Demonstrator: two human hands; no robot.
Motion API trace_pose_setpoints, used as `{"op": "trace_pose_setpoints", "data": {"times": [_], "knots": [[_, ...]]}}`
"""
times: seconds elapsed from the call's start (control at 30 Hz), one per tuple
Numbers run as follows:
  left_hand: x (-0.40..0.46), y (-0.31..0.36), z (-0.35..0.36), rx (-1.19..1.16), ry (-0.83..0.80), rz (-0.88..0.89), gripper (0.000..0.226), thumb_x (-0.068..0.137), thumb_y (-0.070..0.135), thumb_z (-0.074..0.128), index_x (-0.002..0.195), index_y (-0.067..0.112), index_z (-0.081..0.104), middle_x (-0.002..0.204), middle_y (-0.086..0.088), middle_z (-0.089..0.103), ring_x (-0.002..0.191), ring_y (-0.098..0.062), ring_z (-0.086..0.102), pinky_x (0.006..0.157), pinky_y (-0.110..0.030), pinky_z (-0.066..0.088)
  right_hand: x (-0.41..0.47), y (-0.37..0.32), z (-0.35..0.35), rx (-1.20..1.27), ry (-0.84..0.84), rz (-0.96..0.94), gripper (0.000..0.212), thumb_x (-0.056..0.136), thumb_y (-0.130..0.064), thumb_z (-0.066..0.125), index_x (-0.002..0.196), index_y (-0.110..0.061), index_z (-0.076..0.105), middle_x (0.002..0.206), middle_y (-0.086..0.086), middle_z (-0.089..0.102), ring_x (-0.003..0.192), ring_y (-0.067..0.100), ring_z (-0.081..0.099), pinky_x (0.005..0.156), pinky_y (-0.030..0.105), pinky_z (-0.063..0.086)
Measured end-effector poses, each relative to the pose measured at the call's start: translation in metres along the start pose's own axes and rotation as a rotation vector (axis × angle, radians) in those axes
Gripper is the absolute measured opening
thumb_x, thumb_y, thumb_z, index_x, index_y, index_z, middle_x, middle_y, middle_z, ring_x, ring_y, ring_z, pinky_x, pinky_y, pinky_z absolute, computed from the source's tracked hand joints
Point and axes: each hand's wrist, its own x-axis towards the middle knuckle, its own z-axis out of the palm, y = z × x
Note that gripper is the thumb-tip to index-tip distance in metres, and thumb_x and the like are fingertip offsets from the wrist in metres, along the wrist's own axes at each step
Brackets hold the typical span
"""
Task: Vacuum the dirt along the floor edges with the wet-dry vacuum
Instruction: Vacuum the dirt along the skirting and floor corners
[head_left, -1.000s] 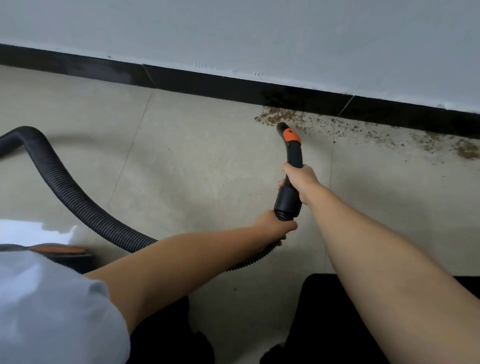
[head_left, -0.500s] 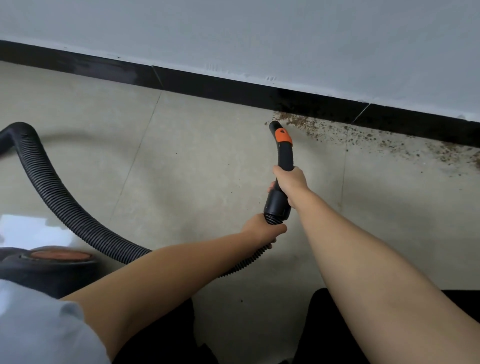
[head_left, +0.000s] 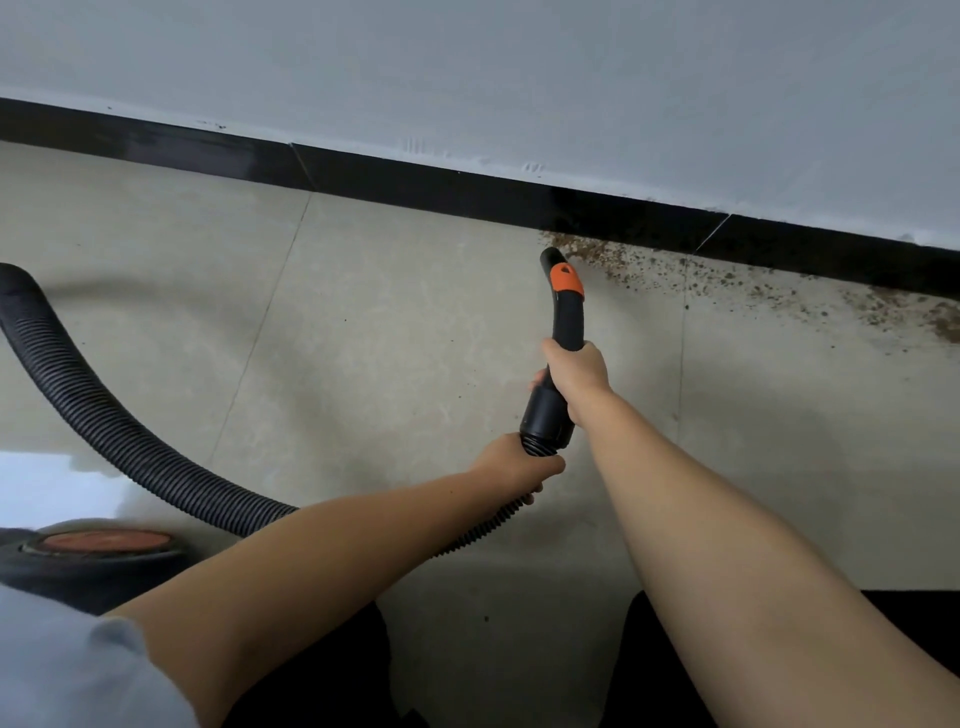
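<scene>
Brown dirt (head_left: 727, 275): sweep nozzle (head_left: 551, 258) rightward along skirting (head_left: 415, 179).
Right hand (head_left: 576, 369): grasps handle.
Left hand (head_left: 511, 467): grasps hose (head_left: 104, 415).

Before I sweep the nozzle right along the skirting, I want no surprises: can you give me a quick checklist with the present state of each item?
1. right hand grips the wand: ok.
2. left hand holds the ribbed hose just behind the cuff: ok.
3. Nozzle tip at the near end of the dirt: ok.
4. Dirt left to the right along the black skirting: not ok, a long trail remains.
5. Hose slack back to the vacuum body: ok, it lies in a loose loop.
6. Suction running: cannot tell.
</scene>
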Motion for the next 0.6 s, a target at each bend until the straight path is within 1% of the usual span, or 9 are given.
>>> {"op": "trace_pose_setpoints", "data": {"times": [0.13,0.3,0.43,0.5,0.6], "knots": [[0.004,0.008,0.011,0.048,-0.054,0.014,0.018,0.083,0.020,0.060,0.098,0.014,0.051,0.069,-0.002,0.055,0.054,-0.014,0.052,0.053,-0.022,0.045,0.003,0.004,-0.019,0.045,0.078,0.016,0.015,0.088,-0.014,0.054,0.099,-0.010,0.044,0.065,0.007,0.052,0.049,0.019,0.051,0.046,0.024,0.046],[0.009,0.017,0.031,0.087,-0.098,0.012,0.018,0.083,0.020,0.060,0.098,0.016,0.050,0.069,-0.002,0.055,0.054,-0.014,0.052,0.053,-0.022,0.046,0.007,0.009,-0.045,0.079,0.149,0.050,0.012,0.088,-0.014,0.054,0.090,-0.014,0.042,0.064,0.006,0.053,0.048,0.018,0.051,0.048,0.024,0.046],[0.012,0.023,0.045,0.066,-0.119,0.013,0.018,0.083,0.020,0.060,0.098,0.015,0.051,0.069,-0.002,0.055,0.055,-0.014,0.052,0.056,-0.023,0.046,0.012,0.009,-0.060,0.086,0.157,0.047,0.016,0.087,-0.014,0.055,0.098,-0.011,0.044,0.064,0.006,0.054,0.050,0.018,0.052,0.051,0.027,0.048],[0.015,0.026,0.048,0.059,-0.108,0.014,0.019,0.082,0.022,0.060,0.098,0.016,0.052,0.069,-0.001,0.056,0.055,-0.015,0.053,0.058,-0.024,0.047,0.015,0.007,-0.063,0.083,0.163,0.044,0.017,0.087,-0.014,0.055,0.100,-0.011,0.044,0.065,0.007,0.053,0.050,0.019,0.052,0.051,0.026,0.048],[0.019,0.032,0.050,0.036,-0.095,0.018,0.018,0.082,0.020,0.060,0.098,0.015,0.052,0.069,-0.002,0.055,0.055,-0.014,0.052,0.056,-0.023,0.046,0.020,0.001,-0.067,0.087,0.152,0.041,0.016,0.086,-0.013,0.054,0.099,-0.010,0.044,0.063,0.006,0.052,0.049,0.019,0.051,0.050,0.027,0.048]]}}
